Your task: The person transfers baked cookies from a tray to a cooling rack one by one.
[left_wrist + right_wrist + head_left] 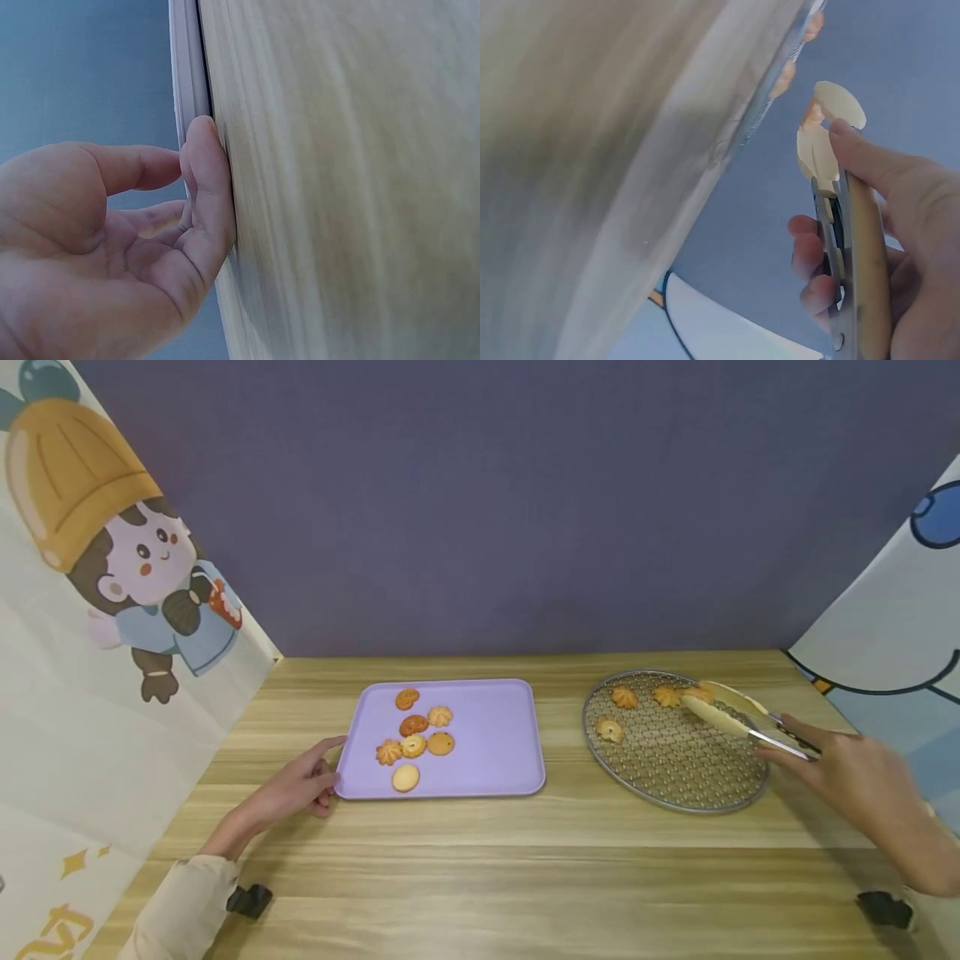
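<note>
My left hand (296, 783) pinches the near left corner of a lilac tray (495, 743), thumb and fingers at its rim; the left wrist view shows this grip from the side. Several cookies lie on the tray's left half, among them a round plain one (406, 777) and a pretzel-shaped one (407, 698). In my right hand (862, 777) are tongs (862, 262) with cream tips. Between those tips is a flower-shaped cookie (697, 694), above the round wire rack (675, 768) as far as I can tell.
On the rack lie other cookies: a star-shaped one (624, 697), another beside the tongs (667, 696) and a ring-shaped one (611, 730). A wooden table (480, 868) carries tray and rack. Behind it stands a dark grey-blue panel (480, 510), with printed cloths at both sides.
</note>
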Action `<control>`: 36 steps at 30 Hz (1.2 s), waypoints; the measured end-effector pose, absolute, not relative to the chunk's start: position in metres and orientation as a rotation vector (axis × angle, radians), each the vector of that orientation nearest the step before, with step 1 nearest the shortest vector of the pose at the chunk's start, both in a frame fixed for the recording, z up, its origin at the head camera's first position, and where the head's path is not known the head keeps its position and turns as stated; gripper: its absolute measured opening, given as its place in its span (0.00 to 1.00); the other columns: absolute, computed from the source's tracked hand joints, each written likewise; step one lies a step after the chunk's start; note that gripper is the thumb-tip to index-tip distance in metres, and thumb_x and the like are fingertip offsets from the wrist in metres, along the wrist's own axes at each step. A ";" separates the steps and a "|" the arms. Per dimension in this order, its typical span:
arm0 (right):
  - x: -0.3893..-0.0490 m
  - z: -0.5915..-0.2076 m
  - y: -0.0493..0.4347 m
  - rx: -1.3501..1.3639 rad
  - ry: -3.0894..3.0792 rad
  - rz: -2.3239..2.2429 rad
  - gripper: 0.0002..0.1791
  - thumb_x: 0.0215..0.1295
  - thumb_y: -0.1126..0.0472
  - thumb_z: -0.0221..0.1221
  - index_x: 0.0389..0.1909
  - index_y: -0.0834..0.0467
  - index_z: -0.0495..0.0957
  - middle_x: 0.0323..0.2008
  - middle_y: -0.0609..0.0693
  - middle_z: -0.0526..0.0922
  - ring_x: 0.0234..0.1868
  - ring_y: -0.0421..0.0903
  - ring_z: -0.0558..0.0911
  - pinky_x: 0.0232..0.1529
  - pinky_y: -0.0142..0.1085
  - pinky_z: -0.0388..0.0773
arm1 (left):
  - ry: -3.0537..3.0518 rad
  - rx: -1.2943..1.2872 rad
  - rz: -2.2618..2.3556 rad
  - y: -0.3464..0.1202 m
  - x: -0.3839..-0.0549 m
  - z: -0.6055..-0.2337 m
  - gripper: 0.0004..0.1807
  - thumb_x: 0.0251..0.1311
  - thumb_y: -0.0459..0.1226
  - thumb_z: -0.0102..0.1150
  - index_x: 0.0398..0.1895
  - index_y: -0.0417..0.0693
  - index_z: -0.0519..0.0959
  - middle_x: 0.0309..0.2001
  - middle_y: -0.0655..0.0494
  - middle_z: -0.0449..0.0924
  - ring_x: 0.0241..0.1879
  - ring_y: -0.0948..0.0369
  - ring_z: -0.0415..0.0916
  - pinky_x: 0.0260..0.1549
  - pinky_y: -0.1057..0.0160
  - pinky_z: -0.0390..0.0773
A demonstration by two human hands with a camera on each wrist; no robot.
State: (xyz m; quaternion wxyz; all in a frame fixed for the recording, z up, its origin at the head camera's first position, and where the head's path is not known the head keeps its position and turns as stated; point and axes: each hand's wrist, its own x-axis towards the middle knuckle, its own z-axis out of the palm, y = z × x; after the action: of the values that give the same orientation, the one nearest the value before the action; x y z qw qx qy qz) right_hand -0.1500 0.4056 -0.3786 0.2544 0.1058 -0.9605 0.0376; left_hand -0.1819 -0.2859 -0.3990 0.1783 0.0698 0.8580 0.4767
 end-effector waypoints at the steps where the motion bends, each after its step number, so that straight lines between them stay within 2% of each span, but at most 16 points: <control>1: -0.150 -0.379 0.407 0.272 -2.623 0.100 0.36 0.55 0.41 0.70 0.57 0.64 0.80 0.06 0.42 0.53 0.10 0.41 0.53 0.07 0.35 0.52 | 2.428 0.197 1.346 -0.286 -0.182 -0.399 0.34 0.72 0.28 0.45 0.78 0.41 0.48 0.32 0.44 0.70 0.29 0.55 0.72 0.28 0.57 0.86; 10: -0.149 -0.384 0.421 0.211 -2.708 0.074 0.35 0.60 0.41 0.66 0.57 0.65 0.79 0.06 0.43 0.55 0.10 0.43 0.56 0.07 0.36 0.55 | 2.412 0.214 1.361 -0.284 -0.181 -0.397 0.34 0.72 0.28 0.46 0.78 0.40 0.48 0.32 0.44 0.70 0.29 0.56 0.72 0.28 0.57 0.86; 16: -0.148 -0.386 0.419 0.246 -2.697 0.022 0.34 0.59 0.42 0.67 0.54 0.66 0.81 0.04 0.41 0.52 0.09 0.42 0.54 0.07 0.34 0.53 | 2.415 0.199 1.350 -0.284 -0.181 -0.395 0.34 0.73 0.28 0.45 0.78 0.41 0.47 0.33 0.43 0.70 0.30 0.55 0.72 0.29 0.57 0.86; 26: -0.149 -0.387 0.417 0.193 -2.764 0.052 0.34 0.59 0.42 0.67 0.55 0.66 0.80 0.05 0.43 0.53 0.10 0.41 0.53 0.08 0.34 0.54 | 2.415 0.207 1.352 -0.286 -0.180 -0.398 0.34 0.72 0.28 0.45 0.78 0.41 0.48 0.33 0.43 0.70 0.30 0.55 0.72 0.29 0.57 0.86; 36: -0.146 -0.384 0.411 0.144 -2.819 0.074 0.43 0.59 0.36 0.65 0.57 0.70 0.77 0.07 0.45 0.56 0.11 0.43 0.56 0.09 0.36 0.55 | 2.416 0.214 1.351 -0.285 -0.181 -0.397 0.34 0.73 0.28 0.45 0.78 0.40 0.47 0.32 0.44 0.70 0.29 0.55 0.72 0.28 0.58 0.85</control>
State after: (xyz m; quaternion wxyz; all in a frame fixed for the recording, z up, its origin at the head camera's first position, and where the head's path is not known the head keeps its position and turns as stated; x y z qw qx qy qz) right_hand -0.1462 0.4109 -0.3844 0.1583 0.0503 -0.9858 0.0257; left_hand -0.1812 -0.2854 -0.3973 0.1815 0.0759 0.8558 0.4784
